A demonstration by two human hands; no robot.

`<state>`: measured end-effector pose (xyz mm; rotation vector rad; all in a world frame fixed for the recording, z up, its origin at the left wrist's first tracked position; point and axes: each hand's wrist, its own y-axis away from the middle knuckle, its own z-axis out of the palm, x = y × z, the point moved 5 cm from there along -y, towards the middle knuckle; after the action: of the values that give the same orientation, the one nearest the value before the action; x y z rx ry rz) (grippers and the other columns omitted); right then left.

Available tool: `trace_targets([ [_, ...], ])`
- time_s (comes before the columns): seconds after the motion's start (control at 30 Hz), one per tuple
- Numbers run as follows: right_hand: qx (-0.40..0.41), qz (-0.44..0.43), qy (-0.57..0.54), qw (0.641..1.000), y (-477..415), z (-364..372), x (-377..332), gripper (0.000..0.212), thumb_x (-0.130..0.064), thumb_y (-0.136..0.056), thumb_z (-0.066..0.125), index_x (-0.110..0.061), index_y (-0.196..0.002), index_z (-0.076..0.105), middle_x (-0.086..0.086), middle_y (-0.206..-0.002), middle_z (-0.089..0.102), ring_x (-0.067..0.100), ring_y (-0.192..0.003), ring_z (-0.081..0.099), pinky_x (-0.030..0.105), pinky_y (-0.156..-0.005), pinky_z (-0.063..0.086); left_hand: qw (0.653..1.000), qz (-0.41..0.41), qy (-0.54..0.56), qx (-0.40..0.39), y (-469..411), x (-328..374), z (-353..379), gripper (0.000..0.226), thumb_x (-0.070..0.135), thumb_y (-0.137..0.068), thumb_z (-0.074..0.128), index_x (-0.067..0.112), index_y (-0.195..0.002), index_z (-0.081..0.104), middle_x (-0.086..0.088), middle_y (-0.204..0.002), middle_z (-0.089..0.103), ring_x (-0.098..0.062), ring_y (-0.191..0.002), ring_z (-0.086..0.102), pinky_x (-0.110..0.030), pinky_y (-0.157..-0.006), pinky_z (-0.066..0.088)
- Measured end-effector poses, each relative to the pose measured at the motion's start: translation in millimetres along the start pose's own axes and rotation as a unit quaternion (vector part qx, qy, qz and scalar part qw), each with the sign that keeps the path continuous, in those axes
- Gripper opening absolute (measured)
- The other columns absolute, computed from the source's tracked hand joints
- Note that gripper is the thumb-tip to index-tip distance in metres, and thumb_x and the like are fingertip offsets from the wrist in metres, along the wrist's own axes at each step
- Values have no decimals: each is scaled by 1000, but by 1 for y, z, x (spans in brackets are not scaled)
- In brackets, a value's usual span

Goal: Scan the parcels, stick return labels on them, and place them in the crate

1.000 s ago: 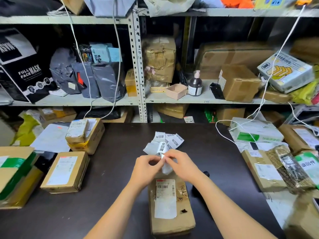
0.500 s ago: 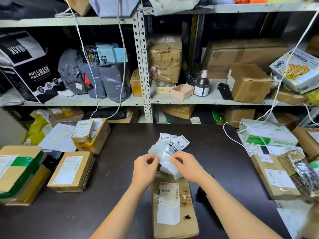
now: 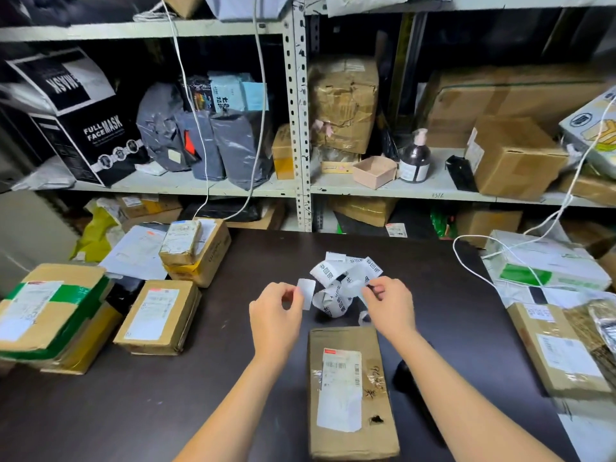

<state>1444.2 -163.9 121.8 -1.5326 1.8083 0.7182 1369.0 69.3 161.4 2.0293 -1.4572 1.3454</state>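
- A parcel (image 3: 350, 391) is laid flat at the near edge of the table (image 3: 233, 378), slip upward, between the forearms.
- Just beyond it, a single white label (image 3: 307, 292) is pinched by the left hand (image 3: 275, 320).
- The end of a curled strip (image 3: 333, 305) is pinched by the right hand (image 3: 390, 306); the rest is heaped mid-table.
- Boxes (image 3: 156, 316) are stacked along the left edge.
- Shelves (image 3: 433, 191) are seen past the far edge.

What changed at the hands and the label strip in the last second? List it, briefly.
The left hand moved left, away from the right hand, pinching one label now peeled free of the label strip, which the right hand holds. The parcel below them and the boxes around it lie where they were.
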Motion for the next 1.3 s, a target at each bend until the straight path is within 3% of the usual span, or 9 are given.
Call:
trace_targets([
  [0.17,-179,55,-237,953,33,30,-40,16,-39,-94,70,-26,-103,71,4,-78,78,16,-67,70,23,-62,52,981,153,-120,0,9,12,12,18,20,-91,73,19,-74,68,8,-80,61,-16,-77,59,-40,-71,40],
  [0.4,-119,143,-265,946,55,17,-45,33,-10,-78,77,-22,-108,72,8,-93,77,10,-58,68,20,-57,55,919,375,-113,-43,33,12,23,12,21,-85,81,15,-91,72,2,-101,64,-21,-86,62,-34,-72,40],
  [0.47,-119,121,-254,952,65,9,-38,33,-11,-82,77,-25,-111,70,5,-93,77,5,-58,66,20,-58,55,939,317,-84,-104,35,2,21,36,40,-79,86,20,-107,72,7,-111,64,-13,-98,62,-32,-79,42],
  [0.57,-106,87,-240,961,83,0,-24,32,-15,-88,75,-29,-115,67,0,-90,78,6,-68,69,26,-73,58,960,98,93,-244,43,-20,26,71,51,-66,90,35,-129,62,18,-115,68,1,-108,63,-17,-89,48],
  [0.7,-119,75,-230,963,106,0,-7,29,-17,-91,75,-31,-114,66,0,-89,79,7,-72,69,21,-70,56,904,-102,316,-269,55,-37,42,49,24,-82,86,24,-126,63,-5,-95,77,-21,-89,75,-23,-75,58],
  [0.8,-108,81,-210,968,123,-3,8,26,-16,-90,76,-26,-112,66,1,-83,78,5,-68,67,17,-62,52,915,-99,291,-262,66,-37,44,23,6,-84,81,18,-104,74,-13,-83,74,-20,-77,71,-27,-72,57],
  [0.97,-91,91,-115,985,140,-3,25,27,-19,-84,81,-28,-105,66,-2,-74,77,5,-66,69,11,-52,44,946,-65,186,-259,91,-37,43,15,6,-82,79,21,-84,77,-2,-67,70,-10,-60,63,-19,-60,49],
  [1.07,-96,95,-81,987,142,0,30,32,-19,-80,85,-26,-105,66,-2,-84,76,5,-75,68,15,-56,45,969,-42,86,-230,106,-32,41,14,7,-82,75,20,-79,79,15,-62,68,1,-55,56,-10,-57,40],
  [1.3,-111,58,-51,991,151,14,34,31,-10,-80,83,-23,-99,63,-2,-93,69,7,-78,62,6,-59,41,982,-5,-66,-179,133,-26,31,10,7,-84,73,16,-82,77,9,-75,71,-6,-64,61,-16,-62,46],
])
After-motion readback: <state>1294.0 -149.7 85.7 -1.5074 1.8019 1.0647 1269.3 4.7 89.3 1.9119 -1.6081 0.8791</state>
